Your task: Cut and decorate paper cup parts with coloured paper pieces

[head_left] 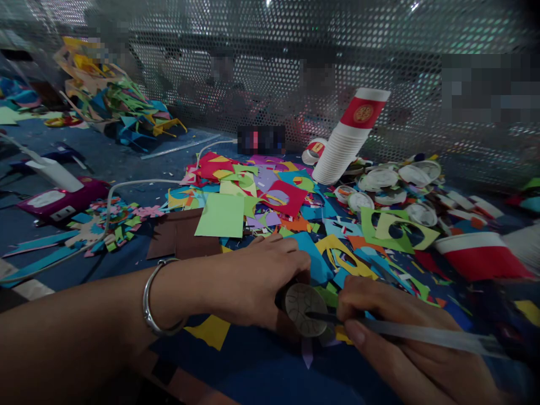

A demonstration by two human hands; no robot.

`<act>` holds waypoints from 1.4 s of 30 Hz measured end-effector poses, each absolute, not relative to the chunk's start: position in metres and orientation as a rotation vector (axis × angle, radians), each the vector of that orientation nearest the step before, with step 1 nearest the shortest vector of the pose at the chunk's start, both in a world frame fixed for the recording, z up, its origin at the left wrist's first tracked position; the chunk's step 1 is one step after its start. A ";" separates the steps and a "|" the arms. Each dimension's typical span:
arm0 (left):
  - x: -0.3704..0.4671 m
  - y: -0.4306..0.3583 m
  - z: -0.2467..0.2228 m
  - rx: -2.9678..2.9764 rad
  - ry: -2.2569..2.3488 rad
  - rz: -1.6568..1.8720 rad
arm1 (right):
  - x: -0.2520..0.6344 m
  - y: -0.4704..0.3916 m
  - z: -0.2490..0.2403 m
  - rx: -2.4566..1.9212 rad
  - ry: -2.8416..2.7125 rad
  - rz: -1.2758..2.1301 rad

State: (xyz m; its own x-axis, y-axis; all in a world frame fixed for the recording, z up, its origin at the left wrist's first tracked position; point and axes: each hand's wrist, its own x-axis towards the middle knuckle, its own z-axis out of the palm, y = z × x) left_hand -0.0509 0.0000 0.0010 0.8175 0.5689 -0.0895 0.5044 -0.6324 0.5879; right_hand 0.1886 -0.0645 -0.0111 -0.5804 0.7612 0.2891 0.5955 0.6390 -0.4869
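Observation:
My left hand (261,281), with a silver bracelet on the wrist, grips a dark piece with a round greyish end (306,309). Curved, petal-like lines cover that round face, which is tilted toward me. In my right hand (392,332) is a long, slim, pen-like tool (426,336); its dark tip touches or nearly touches the face. Blur hides the tool's exact kind. Beneath and beyond both hands spread coloured paper scraps, including a yellow cutout (343,256) and a light green square (221,215).
A leaning stack of paper cups (348,140) stands behind, by a perforated metal panel (261,67). Cut cup pieces (379,180) pile at right, near a red-and-white cup (485,256). At left are a purple power strip (63,199), a white cable (143,181) and a scrap-filled bag (90,90).

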 end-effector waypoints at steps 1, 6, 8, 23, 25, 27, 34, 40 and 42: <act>-0.051 0.000 0.001 2.383 0.787 0.136 | 0.191 -0.066 -0.013 -1.087 -2.392 0.461; -0.052 0.000 0.000 2.401 0.780 0.148 | 0.199 -0.064 -0.019 -1.079 -2.401 0.532; -0.052 0.001 0.001 2.402 0.779 0.146 | 0.197 -0.061 -0.017 -1.045 -2.382 0.545; -0.051 0.001 0.001 2.413 0.750 0.147 | 0.181 -0.056 -0.006 -0.992 -2.326 0.398; -0.050 0.001 0.001 2.419 0.755 0.140 | 0.179 -0.054 -0.004 -0.979 -2.327 0.393; -0.050 0.001 0.002 2.421 0.769 0.136 | 0.178 -0.054 -0.003 -0.971 -2.329 0.419; -0.051 0.001 -0.002 2.397 0.794 0.146 | 0.179 -0.057 -0.009 -0.987 -2.350 0.483; -0.051 0.002 -0.002 2.393 0.768 0.141 | 0.182 -0.057 -0.009 -1.017 -2.337 0.487; -0.051 0.001 -0.002 2.392 0.771 0.140 | 0.182 -0.057 -0.009 -1.015 -2.338 0.482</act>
